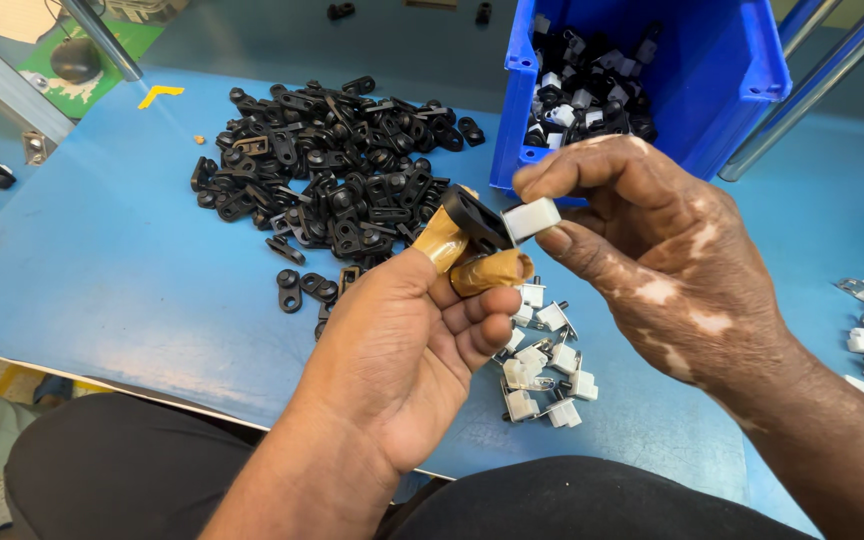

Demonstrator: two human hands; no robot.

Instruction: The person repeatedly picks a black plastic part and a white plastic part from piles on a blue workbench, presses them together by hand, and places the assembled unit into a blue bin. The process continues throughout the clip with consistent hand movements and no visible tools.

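Left hand (pixel 422 320) grip pinches black clip (pixel 474 215); right hand (pixel 652 250) grip pinches white block (pixel 532 218), parts touching.

There is 1 view only, from a camera on the person's head, looking steeply down and forward, close over the blue table (pixel 102 270). Both hands fill the middle, the lap shows at the bottom edge, and a blue bin (pixel 722 90) sits at the far side.

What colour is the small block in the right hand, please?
White, seen in the head view: small block pinched by right hand.
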